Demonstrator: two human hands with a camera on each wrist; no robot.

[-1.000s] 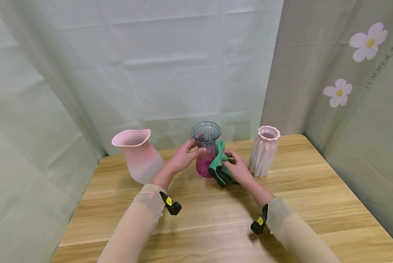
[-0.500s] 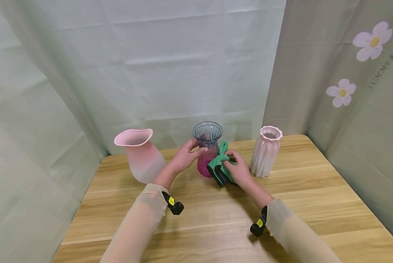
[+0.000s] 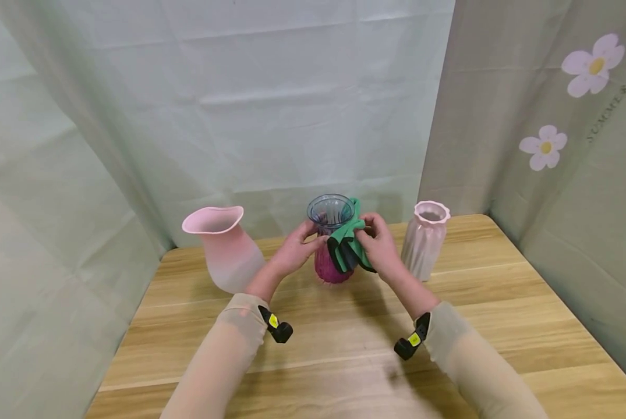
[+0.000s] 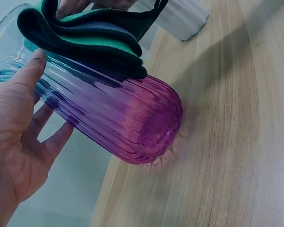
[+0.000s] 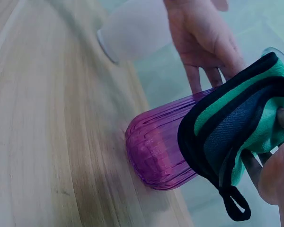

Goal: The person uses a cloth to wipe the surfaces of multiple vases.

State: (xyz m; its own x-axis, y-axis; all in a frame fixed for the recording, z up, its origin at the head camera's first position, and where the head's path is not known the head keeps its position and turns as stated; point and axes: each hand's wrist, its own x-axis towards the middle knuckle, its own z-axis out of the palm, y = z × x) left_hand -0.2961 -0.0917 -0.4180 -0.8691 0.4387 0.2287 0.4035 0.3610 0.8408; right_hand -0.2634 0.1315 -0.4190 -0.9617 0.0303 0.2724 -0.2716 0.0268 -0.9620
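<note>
If overpressing green cloth (image 3: pixel 350 231) pinched in right hand (image 3: pixel 382 247), could tip glass vase (image 4: pixel 117 113) gripped in left hand (image 3: pixel 293 251) toward surface's (image 3: pixel 333 355) far edge.

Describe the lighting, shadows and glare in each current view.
Head: brightest, soft shadows on the table; left wrist: dimmer, pale glints along the glass vase, a shadow band across the table; right wrist: also dim, soft shadow near the vase's base.

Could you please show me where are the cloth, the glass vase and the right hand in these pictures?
Cloth (image 5: pixel 229 130): right wrist view, on its dark blue fold.
Glass vase (image 4: pixel 125 118): left wrist view, on its purple side.
Right hand (image 3: pixel 383 247): head view, on the middle of the hand.
</note>
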